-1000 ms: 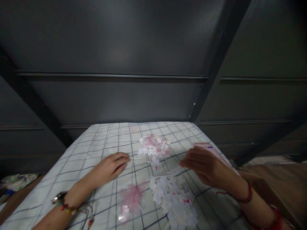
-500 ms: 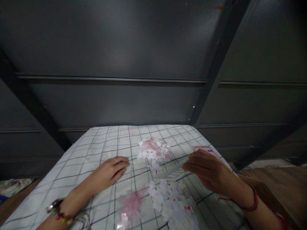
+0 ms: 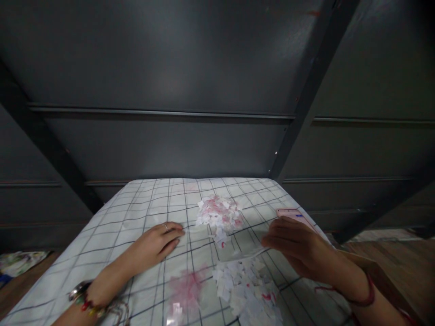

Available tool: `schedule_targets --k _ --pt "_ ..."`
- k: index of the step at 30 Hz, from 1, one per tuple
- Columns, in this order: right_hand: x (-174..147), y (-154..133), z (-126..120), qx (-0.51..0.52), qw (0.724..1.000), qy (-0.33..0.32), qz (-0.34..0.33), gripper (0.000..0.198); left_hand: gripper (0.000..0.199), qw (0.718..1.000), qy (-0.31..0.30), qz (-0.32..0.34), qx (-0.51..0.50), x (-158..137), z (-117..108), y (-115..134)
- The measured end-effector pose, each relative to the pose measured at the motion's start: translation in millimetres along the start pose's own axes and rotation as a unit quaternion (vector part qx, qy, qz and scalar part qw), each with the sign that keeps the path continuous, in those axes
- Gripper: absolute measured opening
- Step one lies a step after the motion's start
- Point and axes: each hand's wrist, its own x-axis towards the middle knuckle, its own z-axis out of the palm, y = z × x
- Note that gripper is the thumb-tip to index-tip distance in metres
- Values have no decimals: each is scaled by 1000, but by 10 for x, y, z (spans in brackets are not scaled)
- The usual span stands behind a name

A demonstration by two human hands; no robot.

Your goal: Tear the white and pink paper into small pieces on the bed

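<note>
My left hand (image 3: 161, 242) rests on the checked tablecloth, its fingers stretched out and nothing visibly gripped. On the right, my right hand (image 3: 287, 242) pinches the upper edge of a clear plastic bag (image 3: 243, 259). Many small white paper pieces (image 3: 246, 290), a few with red marks, show below that edge; whether all lie inside the bag I cannot tell. Beyond it sits a heap of white and pink scraps (image 3: 219, 213). Between my hands, nearer to me, lies a sheer pink bundle (image 3: 186, 290) in clear plastic.
The white checked tablecloth (image 3: 149, 199) covers the table, which stands against a dark panelled wall (image 3: 176, 145). A phone with a pink edge (image 3: 295, 214) lies behind my right hand. Beside the table at right is a brown box-like edge (image 3: 370, 267).
My right hand has shifted slightly to the right, and the bag's upper edge now looks narrower and more stretched. My left hand stays in place.
</note>
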Motion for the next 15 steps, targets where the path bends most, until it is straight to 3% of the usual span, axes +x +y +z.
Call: schedule_targets --k 4,8,15 --pt "-68 53 -46 21 999 -6 23 31 26 1000 -9 2 4 -1 -2 -5" --pt "-12 4 -18 31 999 23 1 28 25 1000 -8 6 2 -1 8 -17" --pt "15 7 53 -26 999 35 -3 28 26 1000 -5 4 11 -10 36 -40"
